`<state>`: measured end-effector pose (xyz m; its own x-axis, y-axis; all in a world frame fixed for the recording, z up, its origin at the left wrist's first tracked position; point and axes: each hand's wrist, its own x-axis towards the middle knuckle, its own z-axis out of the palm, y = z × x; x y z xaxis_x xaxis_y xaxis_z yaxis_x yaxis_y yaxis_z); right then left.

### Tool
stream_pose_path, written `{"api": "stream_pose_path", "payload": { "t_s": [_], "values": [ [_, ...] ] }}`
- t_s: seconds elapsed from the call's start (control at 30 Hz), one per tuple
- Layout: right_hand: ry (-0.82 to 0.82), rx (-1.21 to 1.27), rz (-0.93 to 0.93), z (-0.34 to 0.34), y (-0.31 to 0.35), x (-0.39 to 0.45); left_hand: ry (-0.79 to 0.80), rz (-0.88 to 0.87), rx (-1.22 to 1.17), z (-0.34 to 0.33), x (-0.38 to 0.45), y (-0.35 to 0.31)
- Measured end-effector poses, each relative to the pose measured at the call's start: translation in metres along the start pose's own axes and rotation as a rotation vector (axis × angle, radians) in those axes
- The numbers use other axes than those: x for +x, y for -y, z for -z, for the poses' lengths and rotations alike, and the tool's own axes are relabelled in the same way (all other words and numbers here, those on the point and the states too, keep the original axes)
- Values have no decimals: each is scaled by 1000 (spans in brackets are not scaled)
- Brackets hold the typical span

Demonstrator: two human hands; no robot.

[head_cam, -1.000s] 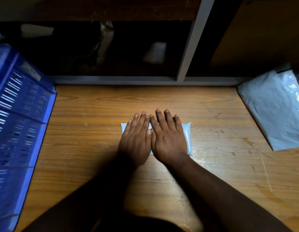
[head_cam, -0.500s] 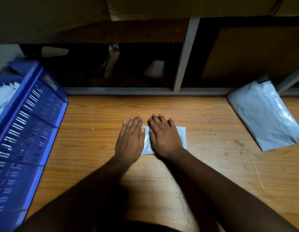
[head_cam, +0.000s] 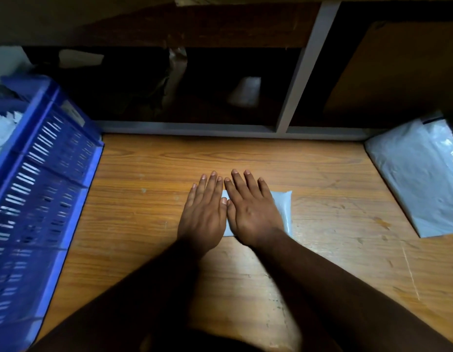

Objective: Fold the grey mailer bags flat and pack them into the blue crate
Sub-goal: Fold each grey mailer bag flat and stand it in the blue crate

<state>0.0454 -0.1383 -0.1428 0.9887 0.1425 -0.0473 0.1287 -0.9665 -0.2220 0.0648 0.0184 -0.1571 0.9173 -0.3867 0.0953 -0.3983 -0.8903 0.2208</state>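
Note:
A small folded grey mailer bag (head_cam: 284, 212) lies on the wooden table (head_cam: 321, 250), mostly hidden under my hands. My right hand (head_cam: 253, 212) presses flat on it with straight fingers. Beside it, thumbs almost touching, my left hand (head_cam: 203, 214) lies flat with straight fingers, over the bag's left edge and the table. The blue slatted crate (head_cam: 40, 179) stands at the left edge, with pale bags (head_cam: 2, 133) partly visible inside. A stack of unfolded grey mailer bags (head_cam: 420, 174) lies at the far right.
A grey shelf frame (head_cam: 301, 69) runs along the back of the table, with dark compartments behind it holding dim pale items (head_cam: 245, 91). Bare wood lies between the crate and my hands, and between my hands and the bag stack.
The camera view has shifted upward, showing more of the shelf. My hands stay pressed side by side on the folded bag; the left hand now covers its left end.

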Motion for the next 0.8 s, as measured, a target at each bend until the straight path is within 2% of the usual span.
{"api": "stream_pose_path", "payload": {
  "t_s": [0.2, 0.27, 0.33, 0.43, 0.8],
  "values": [
    [42, 230, -7, 23, -10, -1, 140, 66, -77, 18, 7, -3],
    [-49, 176, -49, 33, -18, -8, 82, 57, -103, 30, 13, -6],
    [-91, 63, -96, 31, -24, -17, 32, -48, -80, 32, 17, -16],
    [-29, -7, -118, 17, -28, -25, 127, -183, -46, 16, 17, -26],
    [-50, -7, -117, 5, -32, -21, 24, -213, 6, -7, 16, -24]
  ]
}}
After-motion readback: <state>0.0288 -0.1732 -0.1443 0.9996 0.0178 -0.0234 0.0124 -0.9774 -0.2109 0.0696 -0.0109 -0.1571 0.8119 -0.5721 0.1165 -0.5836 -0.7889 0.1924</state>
